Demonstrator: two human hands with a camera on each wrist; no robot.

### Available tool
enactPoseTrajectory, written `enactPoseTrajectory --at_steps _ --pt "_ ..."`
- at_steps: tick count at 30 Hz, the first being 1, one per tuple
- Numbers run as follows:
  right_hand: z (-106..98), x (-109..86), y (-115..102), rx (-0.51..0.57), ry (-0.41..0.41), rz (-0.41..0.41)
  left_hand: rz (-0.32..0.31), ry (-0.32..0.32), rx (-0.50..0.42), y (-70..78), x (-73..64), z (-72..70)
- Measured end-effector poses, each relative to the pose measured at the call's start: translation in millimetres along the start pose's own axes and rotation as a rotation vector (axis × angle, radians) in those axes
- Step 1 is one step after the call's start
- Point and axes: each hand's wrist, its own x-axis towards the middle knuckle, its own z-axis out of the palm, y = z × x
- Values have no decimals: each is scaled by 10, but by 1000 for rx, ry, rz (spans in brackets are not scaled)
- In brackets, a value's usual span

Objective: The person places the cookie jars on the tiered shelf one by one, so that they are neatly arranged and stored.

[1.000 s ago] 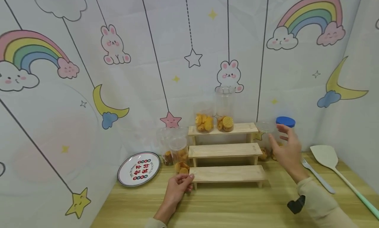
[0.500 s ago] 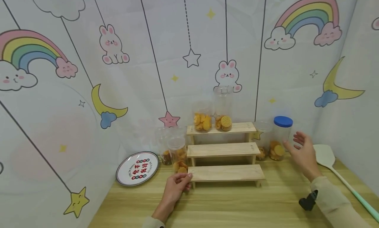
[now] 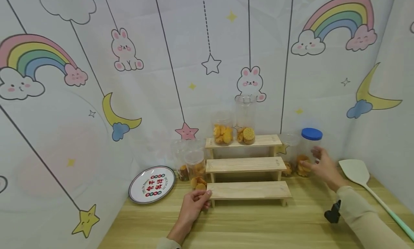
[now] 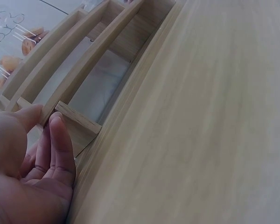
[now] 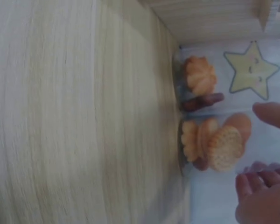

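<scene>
- The right hand [image 3: 321, 166] had moved in from beside the blue-lidded jar [image 3: 306, 148], bringing the jar within its reach
- Its thumb and fingers stood parted, the jar just ahead of them, contact unclear
- The left hand [image 3: 191, 206] pinched the wooden rack [image 3: 245, 164] by its nearest corner

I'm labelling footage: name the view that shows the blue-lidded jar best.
The head view: the jar stands upright, blue lid and cookies showing, right fingers partly covering it. The right wrist view catches only its lower part, no lid; the left wrist view misses it.
</scene>
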Motion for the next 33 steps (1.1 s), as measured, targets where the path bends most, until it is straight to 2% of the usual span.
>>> enactPoseTrajectory --at_steps 6,14,20,26,33 --pt "72 -6 -14 -37 51 -7 -1 3 1 -8 10 0" --pt "116 -34 -32 -56 75 29 -3 -3 -5 15 -4 0" --pt "144 -72 12 -34 131 5 -7 -9 -7 23 -19 2" --pt "136 -181 32 -16 176 -38 -9 -12 -5 9 -16 -2" --pt "110 -325 -39 -4 242 -39 -2 -12 -15 -6 2 -5"
